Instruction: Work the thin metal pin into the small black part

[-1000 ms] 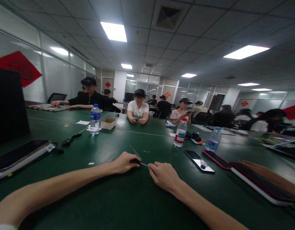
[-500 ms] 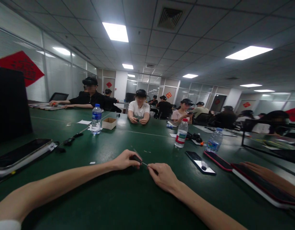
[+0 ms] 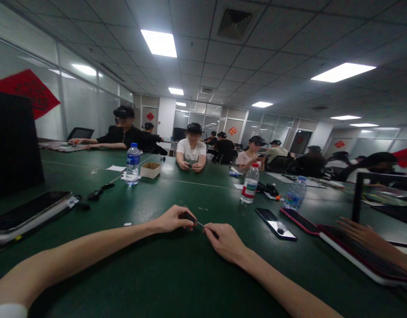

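Over the green table [image 3: 190,274], a small screwdriver [image 3: 188,216] with a dark handle and thin metal shaft stretches between my two hands. Its handle sits in the closed fingers of my left hand [image 3: 173,218]. My right hand [image 3: 226,240] pinches the far end of the shaft between thumb and curled forefinger, so the tip is hidden. A short length of bare shaft shows in the gap. A small white scrap [image 3: 127,224] lies near my left wrist.
Ahead stand a blue-labelled bottle [image 3: 133,164], an open box [image 3: 150,170] and a red-capped bottle [image 3: 250,183]. At right are a phone [image 3: 267,216], another bottle [image 3: 295,193] and a neighbour's hand [image 3: 365,234]. A phone on a white block [image 3: 28,216] lies left.
My hands keep nearly the same pose on the screwdriver. The neighbour's hand at right has lifted and spread, and the dark frame beside it has shifted.
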The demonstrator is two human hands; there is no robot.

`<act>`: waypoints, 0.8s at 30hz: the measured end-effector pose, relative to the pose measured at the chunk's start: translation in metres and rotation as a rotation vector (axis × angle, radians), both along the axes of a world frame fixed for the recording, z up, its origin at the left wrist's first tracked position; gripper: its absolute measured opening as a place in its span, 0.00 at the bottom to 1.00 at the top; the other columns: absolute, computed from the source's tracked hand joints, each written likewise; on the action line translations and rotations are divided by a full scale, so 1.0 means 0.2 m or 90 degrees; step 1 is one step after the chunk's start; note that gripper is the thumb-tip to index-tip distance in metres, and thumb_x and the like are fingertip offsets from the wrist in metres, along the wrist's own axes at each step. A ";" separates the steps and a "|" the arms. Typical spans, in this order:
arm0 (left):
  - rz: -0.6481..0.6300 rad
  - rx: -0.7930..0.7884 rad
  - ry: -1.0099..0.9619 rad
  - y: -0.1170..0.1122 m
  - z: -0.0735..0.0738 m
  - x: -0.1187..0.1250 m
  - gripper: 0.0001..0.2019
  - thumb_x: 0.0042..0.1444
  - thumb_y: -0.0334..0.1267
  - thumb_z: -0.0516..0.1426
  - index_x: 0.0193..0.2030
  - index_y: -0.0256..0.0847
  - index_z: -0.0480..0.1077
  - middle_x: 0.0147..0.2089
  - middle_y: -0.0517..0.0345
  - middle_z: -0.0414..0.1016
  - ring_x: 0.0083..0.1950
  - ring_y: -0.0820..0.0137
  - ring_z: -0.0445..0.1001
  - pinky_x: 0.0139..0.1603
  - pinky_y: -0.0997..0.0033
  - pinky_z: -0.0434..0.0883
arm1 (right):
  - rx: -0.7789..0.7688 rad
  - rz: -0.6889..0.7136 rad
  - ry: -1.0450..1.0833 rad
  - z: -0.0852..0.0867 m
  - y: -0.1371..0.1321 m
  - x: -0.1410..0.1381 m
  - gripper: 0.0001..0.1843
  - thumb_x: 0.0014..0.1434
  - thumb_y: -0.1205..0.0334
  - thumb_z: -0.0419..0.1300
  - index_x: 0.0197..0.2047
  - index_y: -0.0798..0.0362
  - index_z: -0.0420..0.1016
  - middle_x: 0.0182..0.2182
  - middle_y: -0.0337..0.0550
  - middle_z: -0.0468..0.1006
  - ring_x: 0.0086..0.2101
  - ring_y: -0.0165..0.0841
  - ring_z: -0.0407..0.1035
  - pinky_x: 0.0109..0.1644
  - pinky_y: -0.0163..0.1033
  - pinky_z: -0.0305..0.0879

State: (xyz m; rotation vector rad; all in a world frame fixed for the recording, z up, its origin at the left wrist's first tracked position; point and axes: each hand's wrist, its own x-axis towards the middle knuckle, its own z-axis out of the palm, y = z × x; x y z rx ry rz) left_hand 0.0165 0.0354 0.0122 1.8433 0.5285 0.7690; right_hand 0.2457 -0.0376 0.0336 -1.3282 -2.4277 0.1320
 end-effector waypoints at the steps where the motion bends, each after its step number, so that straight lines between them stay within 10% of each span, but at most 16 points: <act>1: 0.005 0.003 0.002 0.00 0.00 0.00 0.18 0.53 0.44 0.63 0.46 0.33 0.72 0.41 0.47 0.77 0.38 0.68 0.76 0.39 0.69 0.70 | 0.001 -0.003 -0.003 0.00 0.00 0.00 0.20 0.67 0.55 0.45 0.43 0.51 0.77 0.34 0.42 0.79 0.33 0.32 0.71 0.40 0.35 0.62; 24: 0.022 0.021 0.074 0.02 -0.01 -0.01 0.21 0.53 0.48 0.61 0.47 0.34 0.71 0.39 0.51 0.76 0.35 0.69 0.74 0.37 0.69 0.71 | 0.040 -0.030 -0.173 0.05 0.00 0.01 0.20 0.68 0.54 0.43 0.44 0.50 0.74 0.35 0.43 0.77 0.32 0.30 0.70 0.37 0.33 0.62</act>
